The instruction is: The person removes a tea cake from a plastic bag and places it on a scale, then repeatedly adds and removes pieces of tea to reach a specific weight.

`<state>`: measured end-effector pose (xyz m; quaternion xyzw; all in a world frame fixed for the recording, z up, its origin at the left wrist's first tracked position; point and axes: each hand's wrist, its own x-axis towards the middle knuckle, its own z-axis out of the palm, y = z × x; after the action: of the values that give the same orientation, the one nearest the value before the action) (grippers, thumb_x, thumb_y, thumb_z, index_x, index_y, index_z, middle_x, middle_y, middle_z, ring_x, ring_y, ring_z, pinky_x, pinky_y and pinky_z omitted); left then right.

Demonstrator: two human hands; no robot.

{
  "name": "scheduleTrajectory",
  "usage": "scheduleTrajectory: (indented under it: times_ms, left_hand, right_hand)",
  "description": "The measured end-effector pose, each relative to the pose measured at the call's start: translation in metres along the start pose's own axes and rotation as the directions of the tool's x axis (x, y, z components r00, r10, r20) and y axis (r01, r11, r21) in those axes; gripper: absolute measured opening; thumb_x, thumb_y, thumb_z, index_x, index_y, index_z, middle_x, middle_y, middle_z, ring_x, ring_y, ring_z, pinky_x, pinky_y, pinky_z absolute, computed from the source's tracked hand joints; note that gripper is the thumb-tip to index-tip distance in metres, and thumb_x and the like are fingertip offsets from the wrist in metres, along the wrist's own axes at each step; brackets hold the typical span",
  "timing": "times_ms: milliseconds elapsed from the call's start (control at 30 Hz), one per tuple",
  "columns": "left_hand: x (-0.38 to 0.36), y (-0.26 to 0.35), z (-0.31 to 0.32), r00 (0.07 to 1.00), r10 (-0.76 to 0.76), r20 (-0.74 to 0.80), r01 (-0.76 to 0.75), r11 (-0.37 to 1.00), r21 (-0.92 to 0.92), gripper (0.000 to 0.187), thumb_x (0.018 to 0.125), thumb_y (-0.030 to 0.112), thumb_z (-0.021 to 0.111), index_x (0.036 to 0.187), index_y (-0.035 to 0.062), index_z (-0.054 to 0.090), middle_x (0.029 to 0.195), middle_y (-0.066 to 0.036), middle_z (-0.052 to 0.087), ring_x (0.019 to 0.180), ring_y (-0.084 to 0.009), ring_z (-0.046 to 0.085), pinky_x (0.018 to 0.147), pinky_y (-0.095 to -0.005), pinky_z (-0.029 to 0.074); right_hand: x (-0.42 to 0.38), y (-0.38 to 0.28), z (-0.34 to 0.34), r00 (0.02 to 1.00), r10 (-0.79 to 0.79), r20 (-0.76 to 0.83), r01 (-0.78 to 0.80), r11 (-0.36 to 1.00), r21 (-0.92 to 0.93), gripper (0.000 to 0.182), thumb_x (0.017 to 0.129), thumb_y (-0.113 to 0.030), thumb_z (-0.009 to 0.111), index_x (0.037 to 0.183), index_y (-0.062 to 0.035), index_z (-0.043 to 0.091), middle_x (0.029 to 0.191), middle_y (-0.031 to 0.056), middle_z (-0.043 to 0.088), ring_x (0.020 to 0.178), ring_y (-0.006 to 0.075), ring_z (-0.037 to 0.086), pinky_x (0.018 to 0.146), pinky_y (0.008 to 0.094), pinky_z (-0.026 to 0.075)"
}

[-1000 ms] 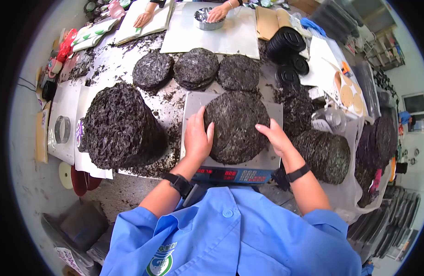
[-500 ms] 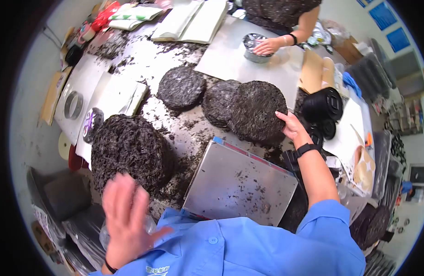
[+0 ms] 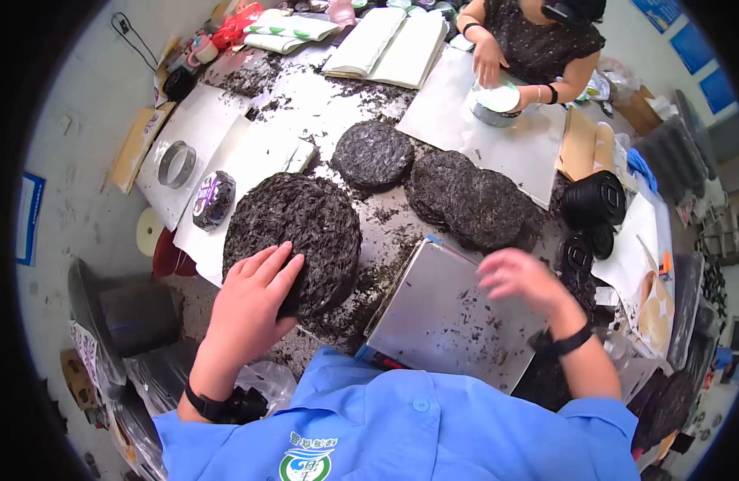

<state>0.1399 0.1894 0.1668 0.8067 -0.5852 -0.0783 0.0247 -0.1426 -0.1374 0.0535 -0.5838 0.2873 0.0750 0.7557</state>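
My left hand [image 3: 253, 293] lies with outstretched fingers on the near edge of a thick, round stack of dried dark seaweed cakes [image 3: 305, 224]. My right hand [image 3: 522, 280] holds nothing. It is slightly blurred, with loosely spread fingers, over the far right part of a flat metal box [image 3: 457, 321] sprinkled with dark flakes. Just beyond it lies a round seaweed cake [image 3: 491, 210], overlapping another seaweed cake [image 3: 429, 186]. A separate seaweed cake [image 3: 373, 155] rests farther back on the left.
Across the table, a person [image 3: 538, 44] handles a round tin [image 3: 495, 104]. A metal ring [image 3: 177, 164] and a wrapped seaweed pack [image 3: 214, 200] lie on the left. Black round containers [image 3: 594, 200] stand at the right. An open stack of paper [image 3: 385, 48] is at the back.
My right hand has let go of the round seaweed cake and drawn back toward me. My left hand has come down onto the thick stack. The view has shifted.
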Motion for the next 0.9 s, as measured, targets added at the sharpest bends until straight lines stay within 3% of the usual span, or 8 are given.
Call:
scheduleTrajectory:
  times_ms: [100,167,300,367,467,600,733,900]
  left_hand:
    - [-0.009,0.0,0.015,0.982,0.038,-0.186,-0.023,0.997,0.078,0.068,0.066,0.006,0.072,0.132,0.007,0.054,0.138,-0.015,0.051,0.127,-0.0314,0.048,0.106,-0.0438,0.038]
    - [-0.017,-0.004,0.019,0.934,0.076,-0.35,-0.022,0.988,0.155,0.061,0.07,0.005,0.068,0.13,0.0069,0.056,0.137,-0.015,0.053,0.127,-0.0318,0.049,0.106,-0.0438,0.038]
    - [-0.027,0.017,-0.002,0.638,0.43,-0.639,-0.378,0.897,0.227,0.038,0.08,0.01,0.06,0.118,0.0133,0.065,0.126,-0.01,0.063,0.119,-0.0267,0.057,0.102,-0.0422,0.042]
    - [-0.023,0.044,0.01,0.464,0.589,-0.662,-0.577,0.768,0.279,0.033,0.082,0.012,0.059,0.114,0.0166,0.067,0.122,-0.007,0.066,0.114,-0.0257,0.06,0.099,-0.0399,0.044]
    - [-0.014,0.093,0.039,0.574,0.499,-0.649,-0.813,0.441,-0.381,0.038,0.081,0.003,0.06,0.118,0.0117,0.066,0.125,-0.01,0.063,0.114,-0.0287,0.06,0.098,-0.0386,0.046]
    - [-0.02,0.119,0.068,0.975,0.198,-0.103,-0.076,-0.14,-0.987,0.058,0.088,0.008,0.063,0.141,0.0001,0.04,0.141,-0.014,0.049,0.129,-0.0286,0.048,0.107,-0.036,0.037]
    - [-0.019,0.048,0.026,0.825,0.144,-0.546,-0.359,0.879,-0.312,0.108,0.056,0.03,0.087,0.145,0.0018,0.034,0.151,-0.02,0.034,0.139,-0.037,0.033,0.113,-0.0464,0.029]
    - [-0.018,-0.022,0.04,0.989,0.097,-0.115,-0.086,0.992,0.097,0.1,0.053,0.024,0.089,0.141,0.007,0.044,0.147,-0.015,0.043,0.134,-0.0331,0.041,0.108,-0.045,0.034]
  right_hand:
    - [-0.023,0.077,0.093,0.912,0.059,0.406,-0.083,0.996,0.04,0.044,0.095,-0.016,0.058,0.133,0.0005,0.046,0.133,0.0174,0.053,0.118,0.0298,0.057,0.095,0.0405,0.051]
    - [-0.027,0.096,0.075,0.999,0.025,-0.031,0.002,0.753,0.659,0.046,0.096,-0.018,0.056,0.136,0.0004,0.042,0.132,0.0185,0.053,0.119,0.0302,0.057,0.096,0.0399,0.051]
    - [-0.062,0.15,0.017,0.397,0.0,-0.918,0.675,0.677,0.292,0.053,0.097,-0.02,0.055,0.142,-0.0027,0.034,0.128,0.0157,0.055,0.113,0.0264,0.059,0.094,0.0379,0.051]
    - [-0.088,0.117,0.05,0.595,-0.198,-0.779,0.654,0.683,0.326,0.06,0.097,-0.02,0.056,0.147,-0.0035,0.029,0.143,0.0165,0.043,0.128,0.0275,0.046,0.099,0.0365,0.047]
    - [-0.107,0.065,0.127,0.757,-0.474,-0.45,0.623,0.731,0.277,0.06,0.099,-0.035,0.049,0.149,-0.0058,0.031,0.146,0.0108,0.043,0.131,0.0232,0.045,0.106,0.0397,0.042]
    - [-0.106,0.073,0.149,0.676,-0.292,-0.677,0.671,0.622,0.402,0.048,0.086,-0.009,0.07,0.129,-0.0025,0.052,0.12,0.0056,0.063,0.109,0.0184,0.06,0.096,0.033,0.048]
    - [-0.124,0.1,0.141,0.524,-0.194,-0.83,0.568,0.805,0.17,0.049,0.085,-0.01,0.071,0.128,0.001,0.051,0.12,0.0101,0.062,0.11,0.0201,0.06,0.098,0.0341,0.046]
    - [-0.121,0.166,0.123,0.274,-0.321,-0.907,-0.237,0.891,-0.387,0.061,0.083,-0.017,0.072,0.133,0.0052,0.045,0.136,0.0191,0.048,0.128,0.0278,0.047,0.106,0.0353,0.038]
